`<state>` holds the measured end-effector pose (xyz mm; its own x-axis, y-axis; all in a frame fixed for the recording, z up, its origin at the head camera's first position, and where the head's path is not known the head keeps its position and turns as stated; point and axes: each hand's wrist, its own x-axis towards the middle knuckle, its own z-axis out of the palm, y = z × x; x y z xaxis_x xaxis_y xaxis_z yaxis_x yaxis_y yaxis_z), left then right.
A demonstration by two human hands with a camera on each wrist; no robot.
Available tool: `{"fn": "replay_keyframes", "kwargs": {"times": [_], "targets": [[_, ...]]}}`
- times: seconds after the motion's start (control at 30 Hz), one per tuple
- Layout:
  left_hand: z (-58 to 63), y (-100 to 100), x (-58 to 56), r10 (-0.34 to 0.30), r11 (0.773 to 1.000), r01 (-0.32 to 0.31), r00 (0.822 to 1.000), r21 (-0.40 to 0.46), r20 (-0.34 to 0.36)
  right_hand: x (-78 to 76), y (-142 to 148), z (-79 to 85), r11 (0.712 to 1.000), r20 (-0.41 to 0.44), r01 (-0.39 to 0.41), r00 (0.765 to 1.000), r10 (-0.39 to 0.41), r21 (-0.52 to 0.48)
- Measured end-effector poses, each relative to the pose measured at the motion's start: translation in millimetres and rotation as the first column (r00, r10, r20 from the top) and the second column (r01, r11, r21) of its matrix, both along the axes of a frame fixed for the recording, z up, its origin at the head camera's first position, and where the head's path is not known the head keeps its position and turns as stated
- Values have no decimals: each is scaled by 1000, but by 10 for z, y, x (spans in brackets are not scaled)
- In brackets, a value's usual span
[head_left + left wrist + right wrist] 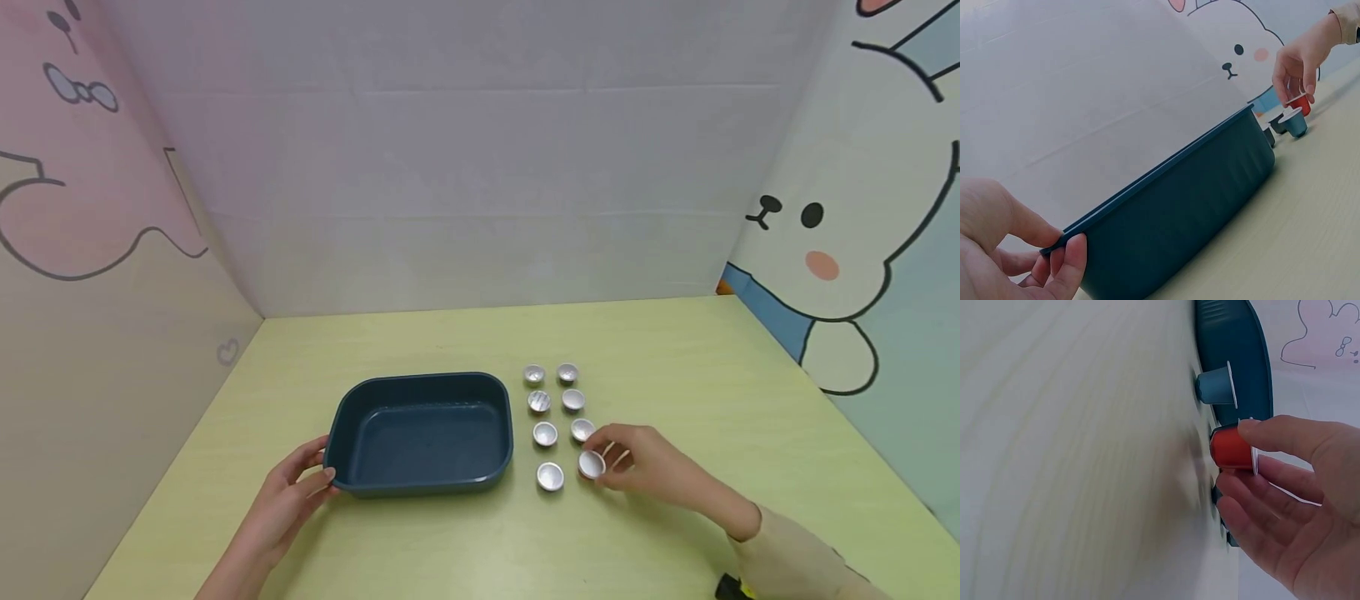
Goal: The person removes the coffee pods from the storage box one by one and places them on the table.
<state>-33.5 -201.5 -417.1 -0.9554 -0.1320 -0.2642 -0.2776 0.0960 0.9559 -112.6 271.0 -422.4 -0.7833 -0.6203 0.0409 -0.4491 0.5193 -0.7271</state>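
A dark teal rectangular tub [431, 450] stands on the table. My left hand [288, 492] grips its left end, and in the left wrist view the thumb and fingers pinch the rim corner. Right of the tub, small coffee capsules with pale lids stand in two columns. My right hand [637, 462] holds the nearest capsule of the right column, a red capsule [1232, 449], between thumb and fingers. Whether its base touches the table I cannot tell. Beside it is a blue-teal capsule [1215, 386], the nearest of the left column [550, 477].
Further capsules [538, 402] run back toward the white rear wall [480, 192]. Printed panels flank the pale yellow table [720, 417] left and right. A small black and yellow object [731, 587] shows by the right sleeve at the front edge.
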Motion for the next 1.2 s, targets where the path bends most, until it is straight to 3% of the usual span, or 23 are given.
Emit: {"fn": "replay_keyframes", "kwargs": {"times": [0.6, 1.2], "targets": [[0, -5, 2, -2, 1000, 2, 1000, 0, 4, 47, 13, -65, 1000, -29, -9, 1000, 9, -1], [-5, -6, -6, -2, 1000, 2, 1000, -5, 17, 57, 42, -102, 1000, -21, 31, 999, -31, 5]]}}
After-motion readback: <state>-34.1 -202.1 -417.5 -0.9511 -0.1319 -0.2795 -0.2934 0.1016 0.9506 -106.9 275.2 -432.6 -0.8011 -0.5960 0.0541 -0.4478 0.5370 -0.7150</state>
